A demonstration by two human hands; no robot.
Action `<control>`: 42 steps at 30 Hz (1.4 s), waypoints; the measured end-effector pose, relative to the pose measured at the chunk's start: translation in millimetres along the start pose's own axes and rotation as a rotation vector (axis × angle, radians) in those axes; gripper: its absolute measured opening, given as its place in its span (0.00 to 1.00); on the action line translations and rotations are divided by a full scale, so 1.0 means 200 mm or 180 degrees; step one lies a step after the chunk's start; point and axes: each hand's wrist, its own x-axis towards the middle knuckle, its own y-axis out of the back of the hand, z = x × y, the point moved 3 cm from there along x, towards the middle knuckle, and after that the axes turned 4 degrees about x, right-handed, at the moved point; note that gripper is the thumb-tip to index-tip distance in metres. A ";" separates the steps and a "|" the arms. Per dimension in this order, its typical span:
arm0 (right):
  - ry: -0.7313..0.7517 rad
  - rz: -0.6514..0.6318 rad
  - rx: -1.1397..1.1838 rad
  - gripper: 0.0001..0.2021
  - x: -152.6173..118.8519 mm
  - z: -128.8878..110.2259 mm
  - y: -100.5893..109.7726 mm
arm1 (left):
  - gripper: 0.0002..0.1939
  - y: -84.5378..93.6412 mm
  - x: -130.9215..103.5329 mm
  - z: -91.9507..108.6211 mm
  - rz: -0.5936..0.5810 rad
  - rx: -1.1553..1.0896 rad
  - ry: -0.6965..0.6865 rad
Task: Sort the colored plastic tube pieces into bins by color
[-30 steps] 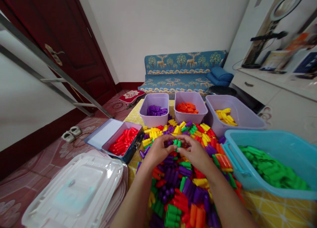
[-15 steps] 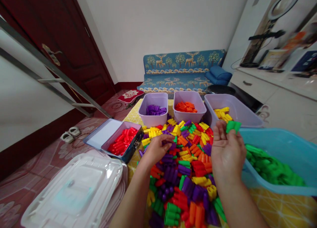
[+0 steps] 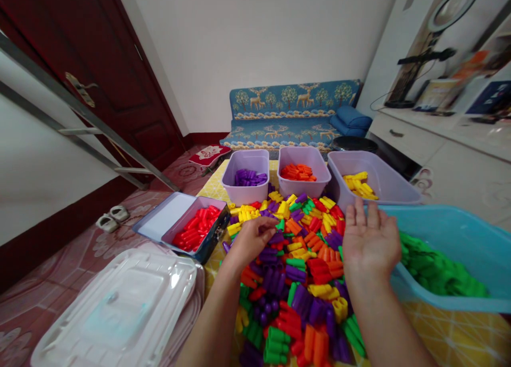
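Note:
Mixed plastic pieces (image 3: 295, 274) in red, orange, yellow, green and purple cover the table's middle. My left hand (image 3: 255, 238) is over their left side, fingers curled together near a purple piece; what it holds, if anything, is hidden. Palm up and bare, my right hand (image 3: 371, 236) has its fingers spread beside the blue tub (image 3: 451, 218), which holds green pieces (image 3: 441, 268). Behind the pile, lilac bins hold purple pieces (image 3: 250, 177), orange pieces (image 3: 297, 172) and yellow pieces (image 3: 360, 185). Red pieces (image 3: 196, 227) lie in a hinged box (image 3: 217, 234) at the left.
White lids (image 3: 120, 303) are stacked at the lower left. A metal ladder (image 3: 88, 114) leans by the red door (image 3: 99, 53). A blue patterned sofa (image 3: 279, 114) stands behind the table, and a white cabinet (image 3: 415, 138) with a ring light is at the right.
The green piece that was at my right hand's fingertips is gone from it, and that hand has opened flat. My left hand has barely moved.

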 end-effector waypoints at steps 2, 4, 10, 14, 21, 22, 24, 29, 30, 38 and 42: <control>-0.0196 -0.0195 -0.0227 0.16 -0.02 0.02 -0.04 | 0.13 0.01 0.00 0.00 0.0080 0.0152 -0.0044; -0.0472 -0.0730 -0.0773 0.16 -0.04 0.07 -0.08 | 0.13 0.02 0.00 0.00 0.0238 0.0407 -0.0063; -0.0147 -0.2554 -0.3007 0.24 -0.17 0.27 -0.11 | 0.19 0.00 0.00 0.01 0.0277 0.0955 -0.0106; -0.0037 -0.3174 -0.3400 0.33 -0.27 0.33 -0.12 | 0.26 -0.05 0.00 0.03 -0.0001 0.0990 -0.0186; -0.0052 -0.3275 -0.3357 0.37 -0.30 0.35 -0.12 | 0.29 -0.08 0.00 0.05 0.0108 0.0963 -0.0216; -0.0085 -0.3270 -0.3367 0.36 -0.29 0.36 -0.11 | 0.28 -0.09 0.00 0.04 0.0131 0.0976 -0.0161; -0.0203 -0.3256 -0.3276 0.35 -0.28 0.37 -0.10 | 0.28 -0.09 0.00 0.04 0.0174 0.1014 -0.0059; -0.0772 -0.3312 -0.2606 0.36 -0.28 0.36 -0.11 | 0.27 -0.09 0.01 -0.01 0.0217 0.0661 0.0037; -0.0872 -0.3293 -0.2487 0.36 -0.28 0.35 -0.11 | 0.27 -0.09 0.02 -0.02 0.0232 0.0369 0.0080; -0.1130 -0.2960 -0.1934 0.27 -0.31 0.23 -0.20 | 0.24 -0.07 0.03 -0.02 0.0213 -0.1934 0.0576; -0.1117 -0.2880 -0.1779 0.20 -0.30 0.19 -0.23 | 0.25 -0.03 0.03 0.02 0.0392 -0.2094 0.0599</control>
